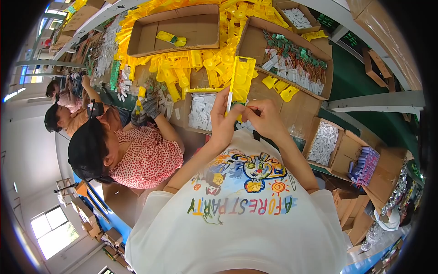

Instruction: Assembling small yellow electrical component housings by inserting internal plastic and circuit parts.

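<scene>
My left hand (pixel 222 122) grips a yellow plastic casing (pixel 242 75) by its near end, the casing standing up and away from me. A thin white piece shows along the casing's left edge, beside my fingers. My right hand (pixel 267 119) is closed in a pinch at the casing's near end, its fingertips close to my left thumb. What sits between those fingertips is too small to make out. Just left of my left hand stands a cardboard box of small white plastic parts (pixel 201 111). A few loose yellow pieces (pixel 288 93) lie to the right of the casing.
Yellow casings (pixel 200 64) are heaped across the table. Behind them is a cardboard tray (pixel 175 44) holding one casing. At right stands a box of wired green boards (pixel 296 57); further right, white parts (pixel 324 142) and purple cylinders (pixel 363 165). A gloved co-worker (pixel 146 155) sits close on my left.
</scene>
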Demonstrator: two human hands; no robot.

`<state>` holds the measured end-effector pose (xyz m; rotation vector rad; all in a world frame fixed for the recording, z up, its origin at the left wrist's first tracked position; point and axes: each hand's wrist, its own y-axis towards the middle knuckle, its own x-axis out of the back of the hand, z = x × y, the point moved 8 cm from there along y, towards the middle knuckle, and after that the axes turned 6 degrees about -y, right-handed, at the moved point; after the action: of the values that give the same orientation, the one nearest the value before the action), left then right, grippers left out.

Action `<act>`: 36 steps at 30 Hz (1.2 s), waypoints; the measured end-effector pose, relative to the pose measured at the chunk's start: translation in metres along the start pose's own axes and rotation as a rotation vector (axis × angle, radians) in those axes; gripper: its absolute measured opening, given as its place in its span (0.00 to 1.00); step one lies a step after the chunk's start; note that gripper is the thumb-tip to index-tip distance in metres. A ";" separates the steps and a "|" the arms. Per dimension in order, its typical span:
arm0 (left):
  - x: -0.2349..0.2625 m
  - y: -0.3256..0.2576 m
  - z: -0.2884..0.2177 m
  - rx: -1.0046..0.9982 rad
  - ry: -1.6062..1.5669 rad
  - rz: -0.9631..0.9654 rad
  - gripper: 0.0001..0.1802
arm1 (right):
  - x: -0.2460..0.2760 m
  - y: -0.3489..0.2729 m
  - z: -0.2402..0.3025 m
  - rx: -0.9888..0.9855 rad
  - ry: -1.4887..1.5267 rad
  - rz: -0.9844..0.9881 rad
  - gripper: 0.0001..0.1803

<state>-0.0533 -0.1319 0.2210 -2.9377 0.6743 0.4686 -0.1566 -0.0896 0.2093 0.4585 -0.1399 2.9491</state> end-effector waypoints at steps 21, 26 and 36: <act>0.004 0.001 0.026 0.217 -0.227 0.081 0.17 | 0.000 -0.003 0.008 0.153 0.236 -0.108 0.08; 0.017 0.002 0.044 0.181 -0.141 0.093 0.18 | -0.004 -0.004 -0.006 0.207 0.218 -0.180 0.08; -0.010 0.003 0.056 0.531 -0.560 0.291 0.28 | -0.011 0.001 -0.045 -0.156 0.504 0.030 0.13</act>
<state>-0.0784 -0.1224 0.1707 -2.0854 0.9574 0.9207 -0.1598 -0.0866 0.1637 -0.3113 -0.3110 2.9424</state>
